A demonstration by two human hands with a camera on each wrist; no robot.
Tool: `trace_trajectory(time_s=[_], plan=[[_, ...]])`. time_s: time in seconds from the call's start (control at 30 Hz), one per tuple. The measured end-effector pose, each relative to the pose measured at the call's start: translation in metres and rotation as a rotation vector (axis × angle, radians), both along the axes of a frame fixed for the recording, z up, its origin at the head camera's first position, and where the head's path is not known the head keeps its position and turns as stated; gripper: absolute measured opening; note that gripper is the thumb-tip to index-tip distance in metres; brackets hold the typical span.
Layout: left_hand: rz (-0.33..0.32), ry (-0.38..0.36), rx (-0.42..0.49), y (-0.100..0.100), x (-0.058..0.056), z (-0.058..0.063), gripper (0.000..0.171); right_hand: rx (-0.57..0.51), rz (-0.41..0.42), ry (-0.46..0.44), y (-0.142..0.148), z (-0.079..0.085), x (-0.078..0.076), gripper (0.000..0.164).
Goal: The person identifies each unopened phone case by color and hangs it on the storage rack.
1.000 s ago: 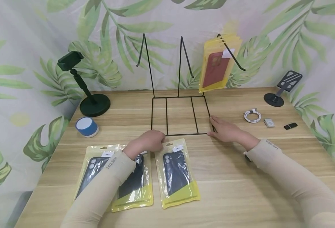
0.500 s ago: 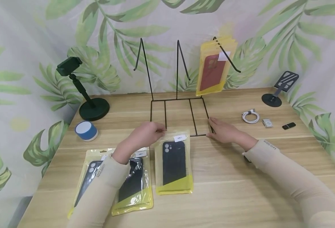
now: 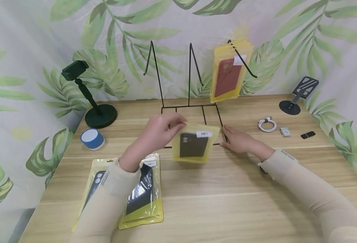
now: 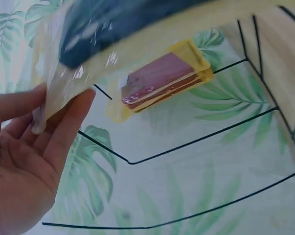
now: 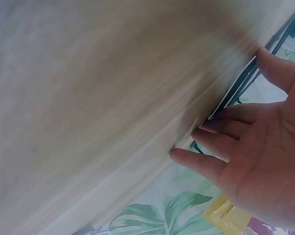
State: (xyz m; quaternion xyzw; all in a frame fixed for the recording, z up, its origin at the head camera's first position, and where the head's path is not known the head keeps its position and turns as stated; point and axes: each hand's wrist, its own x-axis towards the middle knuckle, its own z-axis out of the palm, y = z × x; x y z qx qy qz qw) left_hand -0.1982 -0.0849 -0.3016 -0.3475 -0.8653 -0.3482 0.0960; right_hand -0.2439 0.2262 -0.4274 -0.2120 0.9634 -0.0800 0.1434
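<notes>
My left hand [image 3: 158, 135] pinches the top edge of a clear-and-yellow bag with a dark phone case [image 3: 193, 145], lifted off the table and tilted over the rack's front. In the left wrist view this bagged phone case [image 4: 103, 34] passes between thumb and fingers. The black wire display rack [image 3: 189, 74] has three hooks; yellow bags with a red phone case [image 3: 228, 77] in front hang on the right one. My right hand [image 3: 239, 139] rests at the right side of the rack's base, fingers extended. In the right wrist view, fingertips [image 5: 179, 152] touch along the base's edge.
Two more bagged phone cases [image 3: 140, 199] lie front left, one partly under my left sleeve. A blue-and-white cylinder [image 3: 92, 139] and a dark green phone stand [image 3: 100, 116] are at left. At right are a coiled white cable [image 3: 267, 125], small gadgets and a black stand [image 3: 290, 107].
My left hand has picked the right-hand bagged phone case off the table and moved it up and forward toward the rack. My right hand stays at the rack's base.
</notes>
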Motion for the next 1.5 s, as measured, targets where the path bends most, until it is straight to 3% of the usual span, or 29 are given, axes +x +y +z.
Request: trace_trajectory(time_s=[0.27,0.47,0.63,0.77,1.5], plan=[[0.041,0.124,0.176,0.013,-0.016,0.035,0.012,-0.001,-0.011,-0.004,-0.001,0.0,0.001,0.075],[0.044,0.083,0.206,0.019,-0.029,0.052,0.014,-0.001,-0.014,0.0,-0.002,0.002,0.001,0.075],[0.055,0.02,0.186,0.024,-0.039,0.054,0.017,-0.002,-0.003,0.005,-0.001,-0.001,-0.001,0.075],[0.075,0.018,0.191,0.026,-0.047,0.053,0.018,0.002,0.001,0.01,0.001,-0.002,-0.002,0.076],[0.323,-0.018,0.005,0.039,-0.12,0.058,0.025,0.009,0.004,0.016,0.002,-0.001,-0.001,0.075]])
